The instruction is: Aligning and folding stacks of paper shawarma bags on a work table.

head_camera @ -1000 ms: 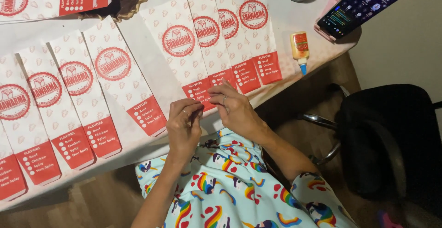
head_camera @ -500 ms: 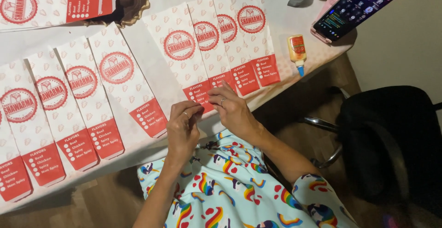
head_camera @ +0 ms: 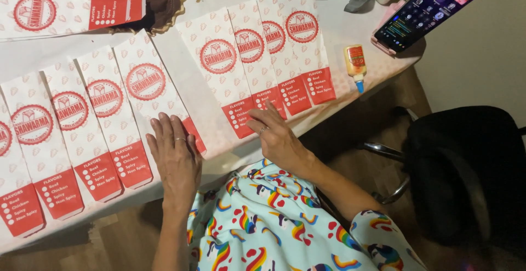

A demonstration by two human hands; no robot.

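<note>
**At the Table Edge: Hazards Around the Flattened Paper Sleeves**

At the near edge of the white table [head_camera: 329,104], two fans of printed paper sleeves lie overlapped. The left hand [head_camera: 176,159] rests flat, fingers spread and clasping nothing, on the sleeve in the left fan [head_camera: 143,98] nearest the gap. The right hand [head_camera: 276,137] lies palm down, loose and gripping nothing, its fingertips touching the red lower end of the sleeve in the right fan [head_camera: 222,76] nearest that gap.

Probable faults:

1. Creasing. Both palms bear on thin paper; uneven pressure or a sideways drag would likely wrinkle a sleeve or skew the overlap.
2. Overhang. The red ends of both fans reach the table edge. A nudge toward the lap could tip sleeves to the floor.
3. Glue. A small glue bottle [head_camera: 355,64] lies on its side just beside the right fan, its blue tip pointing to the edge. Whether it is capped cannot be determined; seepage would stain or bond nearby sleeves.
4. Phone. A lit phone [head_camera: 424,9] overhangs the far corner; a jolt to the table could drop it.
</note>
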